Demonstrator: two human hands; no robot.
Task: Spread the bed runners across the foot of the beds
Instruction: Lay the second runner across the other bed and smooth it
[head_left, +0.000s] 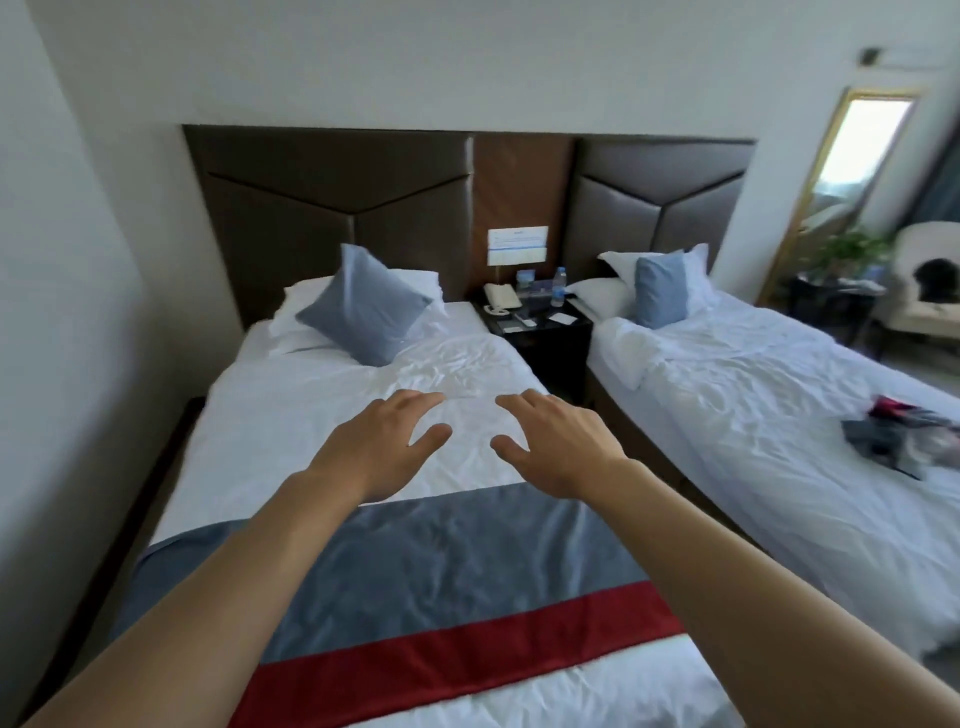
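Observation:
A grey and red bed runner (441, 582) lies flat across the foot of the left bed (311, 410). Beyond its far edge, over the white sheet, my left hand (384, 441) and my right hand (556, 447) are stretched out side by side, fingers spread and relaxed, holding nothing. On the right bed (769, 415) a second runner (898, 434) of grey and red cloth lies in a crumpled heap near the right edge of the view.
A black nightstand (535, 338) with a phone and a water bottle stands in the narrow gap between the beds. A blue cushion (363, 306) leans on the left bed's pillows. The wall runs close along the left. An armchair (924, 291) stands far right.

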